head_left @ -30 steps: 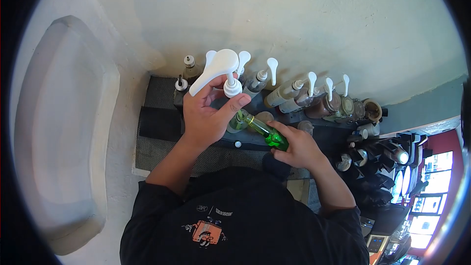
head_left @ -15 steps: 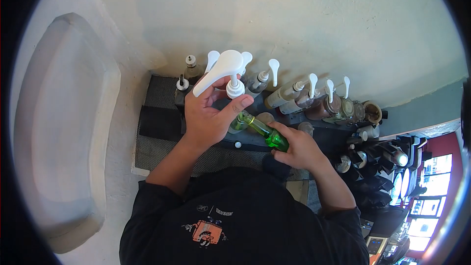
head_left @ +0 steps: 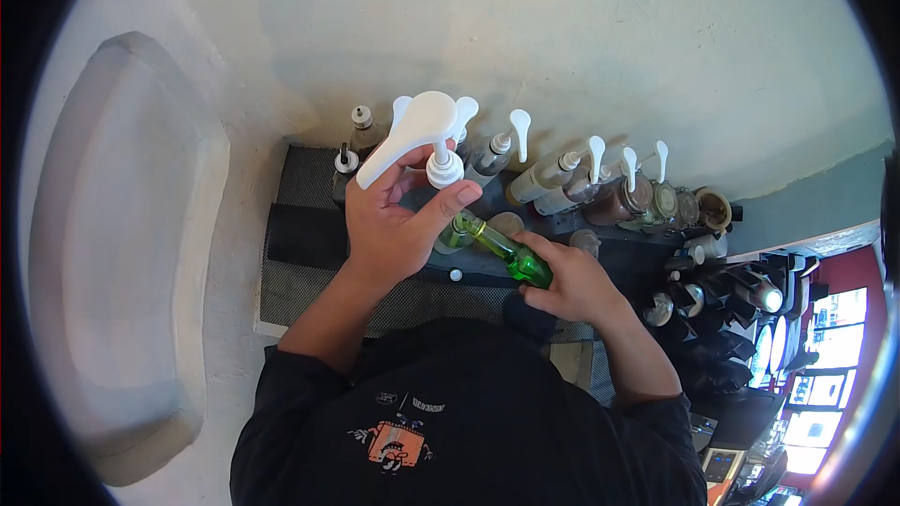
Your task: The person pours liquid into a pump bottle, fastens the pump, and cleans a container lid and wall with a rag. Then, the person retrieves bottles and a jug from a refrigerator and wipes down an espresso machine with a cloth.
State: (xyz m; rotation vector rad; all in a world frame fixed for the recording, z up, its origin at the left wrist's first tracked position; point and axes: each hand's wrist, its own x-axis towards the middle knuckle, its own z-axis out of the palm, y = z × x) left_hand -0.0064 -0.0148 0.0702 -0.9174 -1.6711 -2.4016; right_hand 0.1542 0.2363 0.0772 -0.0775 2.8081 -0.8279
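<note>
1. Over the middle of the dark worktop, between its near edge and the wall, your two hands work close together, well apart from the worktop's left corners.
2. Your left hand is partly closed, its fingers curled behind a large white pump top and its thumb reaching out just below the pump's ribbed collar; you have the pump raised, its broad lever slanting down to the left.
3. Your right hand is closed round the wide lower end of a green bottle, thumb on the near side and fingers on the far side.
4. You hold that bottle tilted, its neck pointing up and left, at the mouth of a greenish clear bottle below your left thumb; whether the two touch, you cannot tell.
5. Toward the near edge from the clear bottle, a small white cap sits by itself.
6. Along the far edge, by the wall, you have a row of pump bottles with white levers, and lidded jars further toward the right end.
7. Near the far left corner, beyond your left hand, are a white-capped bottle and a black-spouted bottle.
</note>
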